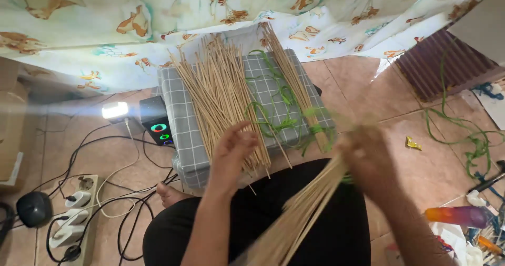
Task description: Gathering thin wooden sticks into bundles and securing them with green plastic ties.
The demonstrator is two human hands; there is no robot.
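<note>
Bamboo-coloured sticks (223, 95) lie fanned in a loose pile on a grey checked cushion (181, 134) at centre frame. A second, narrower row of sticks (288, 74) lies to the right on the same cushion, with green strips (273, 113) looped between and over the two. Left hand (234, 150), lower centre, rests at the near end of the big pile, fingers curled and touching the stick ends; whether it pinches any cannot be told. Right hand (368, 158), centre right, is blurred and closed around a bundle (305, 208) that slants down toward the bottom centre over the person's black-clad lap. A bit of green strip shows at this grip. Patterned cloth (158, 13) fills the top of the frame. On the tiled floor (421, 166), left: a lit lamp (115, 109), a small black speaker (157, 121), a power strip (76, 213) and cables. More green strip (473, 134) trails at right, with a bottle (457, 215) at lower right.
</note>
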